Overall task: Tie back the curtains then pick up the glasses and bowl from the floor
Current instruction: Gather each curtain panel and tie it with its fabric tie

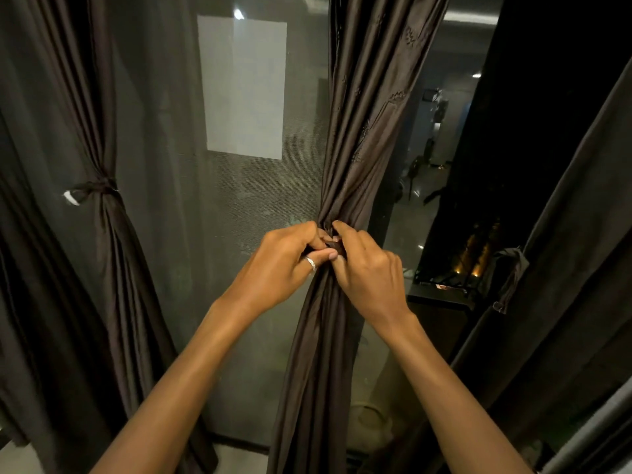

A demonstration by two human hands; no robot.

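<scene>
dark brown gathered fabric curtain (pixel 345 186): left hand (pixel 284 265) and right hand (pixel 367 268) pinch its tie band (pixel 337 247), knot unfinished. next, judged: cinch it tight.

Dim, warm-toned interior; light falls from the camera's side onto the forearms (pixel 191 357), sharp and evenly lit; the middle curtain (pixel 369 114) shows soft sheen along its folds; the window glass (pixel 164 131) carries small white lamp glare (pixel 238 13) and a pale rectangular patch (pixel 243 87); the upper right sinks to near black; wide-angle bowing curves the frame margins.
</scene>
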